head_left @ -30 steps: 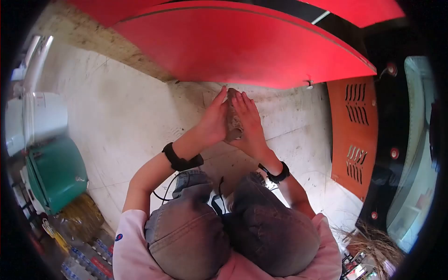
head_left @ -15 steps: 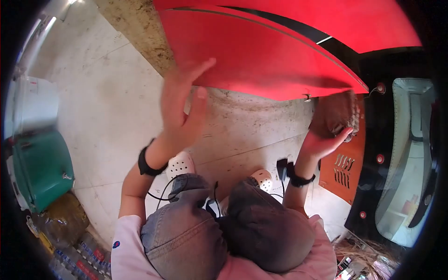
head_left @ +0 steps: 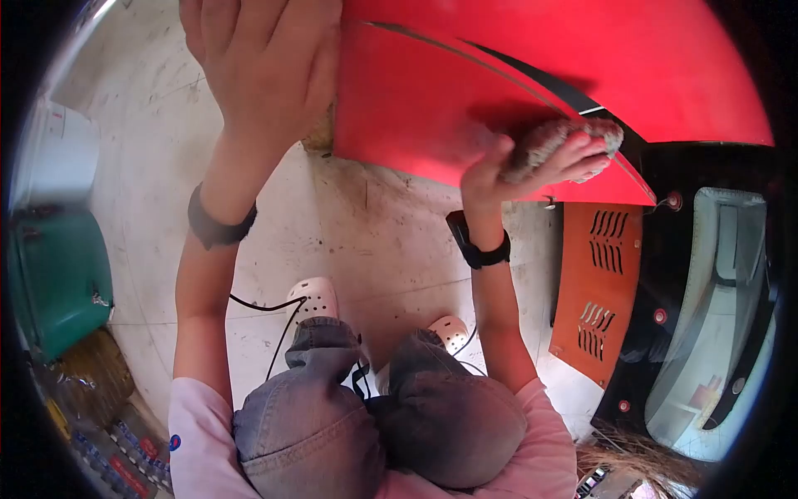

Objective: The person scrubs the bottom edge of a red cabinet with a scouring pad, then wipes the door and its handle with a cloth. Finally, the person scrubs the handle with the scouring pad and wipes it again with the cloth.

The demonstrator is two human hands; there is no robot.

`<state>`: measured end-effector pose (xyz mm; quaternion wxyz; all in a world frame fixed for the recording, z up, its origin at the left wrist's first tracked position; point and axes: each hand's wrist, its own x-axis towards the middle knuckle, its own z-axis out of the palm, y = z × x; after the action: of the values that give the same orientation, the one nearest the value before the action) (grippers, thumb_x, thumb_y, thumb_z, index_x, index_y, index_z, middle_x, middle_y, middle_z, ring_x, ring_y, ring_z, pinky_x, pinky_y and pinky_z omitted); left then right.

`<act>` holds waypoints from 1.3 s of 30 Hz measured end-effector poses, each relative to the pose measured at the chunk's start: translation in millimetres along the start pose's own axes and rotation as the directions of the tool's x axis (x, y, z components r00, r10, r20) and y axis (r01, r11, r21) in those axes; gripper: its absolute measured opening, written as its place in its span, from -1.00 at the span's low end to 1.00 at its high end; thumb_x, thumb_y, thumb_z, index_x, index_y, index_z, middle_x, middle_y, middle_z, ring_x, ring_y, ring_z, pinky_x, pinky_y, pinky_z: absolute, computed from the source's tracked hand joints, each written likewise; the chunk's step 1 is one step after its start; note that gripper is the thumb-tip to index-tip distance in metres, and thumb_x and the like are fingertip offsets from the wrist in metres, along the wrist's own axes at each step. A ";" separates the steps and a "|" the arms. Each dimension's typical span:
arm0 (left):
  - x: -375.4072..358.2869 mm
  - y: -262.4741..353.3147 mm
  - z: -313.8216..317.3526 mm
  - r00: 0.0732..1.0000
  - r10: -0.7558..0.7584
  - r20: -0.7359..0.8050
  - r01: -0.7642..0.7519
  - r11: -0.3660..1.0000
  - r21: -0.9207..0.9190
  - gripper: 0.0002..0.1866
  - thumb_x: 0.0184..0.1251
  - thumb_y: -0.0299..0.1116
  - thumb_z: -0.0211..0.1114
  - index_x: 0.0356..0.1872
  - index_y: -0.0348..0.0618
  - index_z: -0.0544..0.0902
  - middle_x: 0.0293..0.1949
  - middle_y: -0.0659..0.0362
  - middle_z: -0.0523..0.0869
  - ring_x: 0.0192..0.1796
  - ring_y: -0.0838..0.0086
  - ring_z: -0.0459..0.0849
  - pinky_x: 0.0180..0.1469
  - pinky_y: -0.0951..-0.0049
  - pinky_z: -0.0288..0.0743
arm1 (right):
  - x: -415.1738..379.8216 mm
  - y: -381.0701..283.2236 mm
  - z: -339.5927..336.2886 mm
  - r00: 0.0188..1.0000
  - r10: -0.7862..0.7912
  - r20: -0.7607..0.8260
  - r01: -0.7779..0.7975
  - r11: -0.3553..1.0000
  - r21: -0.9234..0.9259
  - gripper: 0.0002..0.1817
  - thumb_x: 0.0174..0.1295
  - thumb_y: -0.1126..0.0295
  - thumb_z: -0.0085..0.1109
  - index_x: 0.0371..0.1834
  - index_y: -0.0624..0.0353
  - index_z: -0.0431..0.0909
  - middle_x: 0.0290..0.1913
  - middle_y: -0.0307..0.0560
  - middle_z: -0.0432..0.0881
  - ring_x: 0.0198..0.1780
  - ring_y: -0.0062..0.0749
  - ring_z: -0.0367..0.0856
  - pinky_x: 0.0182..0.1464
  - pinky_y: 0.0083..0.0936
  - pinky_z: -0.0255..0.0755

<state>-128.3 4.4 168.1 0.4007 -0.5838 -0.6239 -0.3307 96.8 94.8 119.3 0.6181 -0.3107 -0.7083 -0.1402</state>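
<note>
A shaggy, grey fabric pad (head_left: 544,140) is cupped in the half-curled right hand (head_left: 536,173) — seemingly to face the smooth red panel (head_left: 407,100) — while the left hand's (head_left: 266,75) grip cannot be told.

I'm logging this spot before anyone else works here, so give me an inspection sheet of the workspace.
Surface: pale floor with dark smudges and seam lines.
Job's things: grey fuzzy rag at the red panel; how firmly it presses can't be told.
Clutter: green container and white container at the left; dry bristles at lower right.
Hands: right hand grips the rag; left hand is by the panel's left edge, fingertips cut off by the frame.
Cables: thin black cable by the left shoe.
Surroundings: orange vented panel below the red one.
</note>
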 end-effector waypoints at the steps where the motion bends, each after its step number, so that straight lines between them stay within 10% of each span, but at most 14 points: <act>1: -2.2 -1.6 0.9 1.000 -0.004 -0.001 0.004 1.000 0.003 -0.64 0.27 -0.31 -0.04 0.02 -0.25 0.48 0.08 0.01 0.45 0.10 0.17 0.35 0.13 0.23 0.18 | 1.1 -7.8 7.0 0.998 -0.069 0.016 0.069 0.997 -0.029 -0.20 0.18 -0.12 -0.09 0.36 0.19 0.02 0.40 0.20 -0.10 0.41 0.25 -0.37 0.29 0.14 -0.58; 6: -9.4 -3.7 2.8 1.000 -0.010 0.007 0.010 1.000 0.004 -0.63 0.28 -0.30 -0.05 0.04 -0.25 0.46 0.09 0.00 0.43 0.11 0.16 0.33 0.14 0.22 0.17 | -6.4 -37.6 47.9 0.970 -0.237 -0.061 0.232 0.969 -0.082 -0.47 0.23 -0.11 -0.25 0.14 -0.13 0.44 0.27 -0.29 0.32 0.40 -0.06 -0.05 0.35 0.04 -0.64; 9: -10.7 -3.2 5.1 1.000 -0.007 0.007 0.007 1.000 0.001 -0.63 0.28 -0.30 -0.06 0.05 -0.26 0.45 0.10 0.00 0.42 0.12 0.15 0.31 0.14 0.22 0.16 | -10.8 -28.5 44.9 0.868 -0.488 0.092 0.497 0.856 -0.143 -0.37 0.13 -0.11 -0.03 0.18 0.07 0.39 0.34 0.01 0.17 0.40 0.18 -0.18 0.31 0.10 -0.66; 25: -15.7 -1.1 1.8 1.000 -0.019 0.006 0.019 1.000 0.013 -0.60 0.31 -0.27 -0.09 0.09 -0.27 0.38 0.14 -0.03 0.34 0.16 0.13 0.24 0.17 0.19 0.11 | -39.1 -46.1 58.7 0.592 -0.738 0.324 0.803 0.572 -0.165 -0.60 0.28 0.01 -0.30 0.18 -0.44 0.31 0.22 -0.70 0.33 0.30 -0.89 0.11 0.41 -0.46 -0.37; 28: -16.2 -3.0 -0.1 1.000 -0.012 0.007 0.012 1.000 0.015 -0.59 0.31 -0.27 -0.10 0.10 -0.27 0.37 0.15 -0.03 0.33 0.17 0.12 0.23 0.18 0.18 0.10 | -61.5 -42.5 62.4 0.530 -0.771 0.354 0.848 0.487 -0.210 -0.57 0.30 0.06 -0.35 0.25 -0.37 0.24 0.32 -0.61 0.19 0.35 -0.82 0.03 0.42 -0.47 -0.40; 31: -17.8 -3.9 -1.2 1.000 -0.004 0.012 0.004 1.000 0.009 -0.59 0.32 -0.26 -0.10 0.11 -0.27 0.35 0.16 -0.04 0.31 0.18 0.12 0.22 0.18 0.18 0.09 | -95.7 -30.3 66.2 0.348 -0.827 0.442 0.935 0.272 -0.229 -0.45 0.25 0.43 -0.32 0.36 0.12 0.03 0.40 -0.23 0.04 0.42 -0.45 -0.03 0.41 -0.37 -0.18; 39: -16.8 -7.5 -3.2 1.000 0.012 0.018 -0.012 1.000 0.000 -0.57 0.33 -0.25 -0.12 0.13 -0.28 0.32 0.18 -0.05 0.28 0.20 0.10 0.18 0.20 0.16 0.06 | -149.1 3.2 61.6 -0.043 -0.796 0.603 0.993 -0.098 -0.058 -0.40 0.24 0.38 -0.25 0.36 0.28 -0.08 0.41 -0.01 -0.04 0.42 -0.31 -0.06 0.40 -0.46 -0.12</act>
<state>-135.5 -7.0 155.1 0.3971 -0.5905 -0.6241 -0.3228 56.5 93.4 -37.0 0.0836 0.1085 -0.7556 -0.6405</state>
